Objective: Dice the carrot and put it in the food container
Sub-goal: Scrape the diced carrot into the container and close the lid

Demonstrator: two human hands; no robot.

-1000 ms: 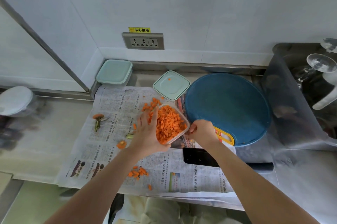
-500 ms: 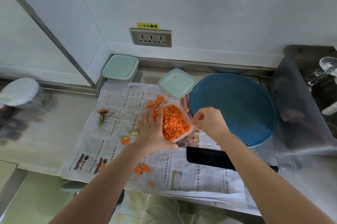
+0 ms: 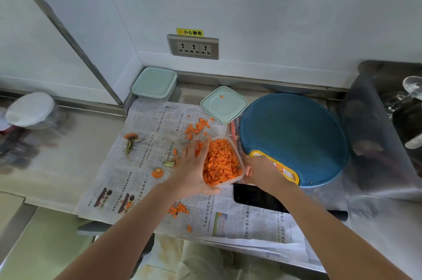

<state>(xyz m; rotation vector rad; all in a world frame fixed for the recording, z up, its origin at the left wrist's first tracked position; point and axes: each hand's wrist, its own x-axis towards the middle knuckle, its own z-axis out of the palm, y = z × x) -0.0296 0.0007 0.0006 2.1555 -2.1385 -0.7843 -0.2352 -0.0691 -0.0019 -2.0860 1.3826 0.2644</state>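
Now the right hand (image 3: 259, 171) is back down against the right wall of the food container (image 3: 238, 154), having hovered just clear of it half a second ago. Its thumb lies by the rim, but its fingers are tucked out of sight, so I cannot tell whether they clasp the wall or merely brace it. Opposite, the left hand (image 3: 191, 165) stays flat against the container's left wall, fingers straight and together, holding nothing. Between the two hands the container sits on the newspaper (image 3: 146, 124), heaped with diced carrot (image 3: 220, 162). Just beyond the left fingertips lies a scatter of loose dice (image 3: 196, 128), and a smaller cluster (image 3: 178, 210) lies back beside the left forearm. With the container steadied on both sides again, the cutting looks finished and most of the carrot is in. What likely remains is gathering those strays; the lid (image 3: 223, 105) waits farther out past the fingertips.
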